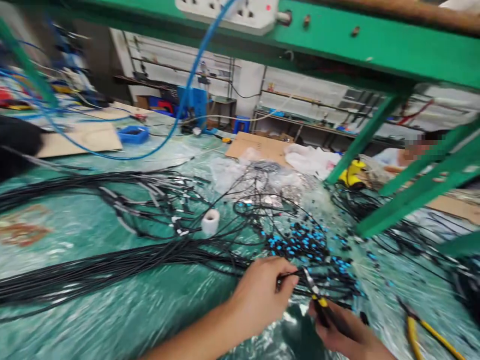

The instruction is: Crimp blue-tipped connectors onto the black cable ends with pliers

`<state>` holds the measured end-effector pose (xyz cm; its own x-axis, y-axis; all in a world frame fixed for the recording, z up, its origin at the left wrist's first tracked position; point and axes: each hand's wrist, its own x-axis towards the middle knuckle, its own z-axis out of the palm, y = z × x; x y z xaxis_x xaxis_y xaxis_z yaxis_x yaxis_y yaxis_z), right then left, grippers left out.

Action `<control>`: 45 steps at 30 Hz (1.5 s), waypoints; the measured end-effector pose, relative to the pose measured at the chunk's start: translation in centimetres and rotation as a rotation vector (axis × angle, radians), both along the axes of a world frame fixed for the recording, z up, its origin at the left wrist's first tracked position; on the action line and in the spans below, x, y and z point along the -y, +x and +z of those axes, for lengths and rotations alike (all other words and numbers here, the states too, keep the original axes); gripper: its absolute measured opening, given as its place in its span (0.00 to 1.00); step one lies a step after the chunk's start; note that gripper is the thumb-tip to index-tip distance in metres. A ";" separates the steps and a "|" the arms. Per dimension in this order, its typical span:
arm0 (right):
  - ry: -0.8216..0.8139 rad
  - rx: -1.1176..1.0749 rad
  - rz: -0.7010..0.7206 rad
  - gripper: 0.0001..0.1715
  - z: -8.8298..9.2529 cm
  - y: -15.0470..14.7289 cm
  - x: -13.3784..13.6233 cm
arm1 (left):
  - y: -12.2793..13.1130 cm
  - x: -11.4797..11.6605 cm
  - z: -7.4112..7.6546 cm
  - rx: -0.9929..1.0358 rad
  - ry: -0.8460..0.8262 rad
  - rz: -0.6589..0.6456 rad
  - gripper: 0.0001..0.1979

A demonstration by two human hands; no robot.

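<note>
Green desk (93, 320) strewn with wires (112, 260). Lower centre: pinches one wire (296, 273) in left hand (258, 297) fingers (287, 281), apparently steadying it for cutters (318, 300), clenched in right hand (348, 336).

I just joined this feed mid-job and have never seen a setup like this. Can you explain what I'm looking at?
This is a single view from a camera worn on a person's head, looking forward and down at their two bare hands. The left hand pinches a thin black wire. The right hand grips small cutters with a yellow-and-black handle, the tip at that wire. The table has a shiny green cover strewn with black cables, blue-tipped connectors, a white tape roll and a yellow-handled tool. A green frame crosses overhead.
</note>
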<state>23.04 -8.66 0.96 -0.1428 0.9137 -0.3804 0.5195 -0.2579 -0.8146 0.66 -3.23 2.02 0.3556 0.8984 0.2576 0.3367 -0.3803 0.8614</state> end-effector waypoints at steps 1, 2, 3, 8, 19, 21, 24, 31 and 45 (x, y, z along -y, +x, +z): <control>-0.042 -0.033 0.008 0.18 0.2 -0.2 0.1 | 0.2 0.1 -0.1 -0.010 -0.013 -0.005 0.09; -0.079 -0.060 0.014 0.19 0.5 -0.4 0.1 | 0.4 0.2 -0.2 -0.021 -0.023 -0.008 0.09; -0.113 -0.076 0.010 0.18 0.8 -0.6 0.1 | 0.6 0.3 -0.3 -0.034 -0.028 -0.007 0.09; -0.220 -0.093 0.015 0.17 2.3 -1.4 0.1 | 1.1 0.1 -1.0 -0.068 -0.066 0.011 0.10; -0.243 -0.122 0.028 0.14 0.2 -1.2 -0.9 | 1.1 -0.7 -1.8 -0.064 -0.118 0.091 0.10; -0.249 -0.110 0.026 0.14 0.0 -1.1 -1.0 | 1.2 -0.9 -2.2 -0.062 -0.133 0.096 0.10; -0.274 -0.090 0.019 0.14 -0.1 -1.2 -1.4 | 1.2 -1.2 -2.6 -0.047 -0.155 0.096 0.09; -0.302 -0.048 -0.008 0.17 -0.3 -1.7 -1.7 | 1.1 -1.5 -3.0 -0.065 -0.177 0.092 0.10; -0.330 -0.053 -0.029 0.20 -1.1 -1.6 -1.7 | 1.3 -2.0 -4.1 -0.026 -0.160 0.080 0.10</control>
<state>21.45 -6.96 -0.13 -0.1464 0.7467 -0.6489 0.4671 -0.5260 -0.7107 1.93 -1.23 -2.12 0.2859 0.9530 0.1007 0.3834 -0.2101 0.8994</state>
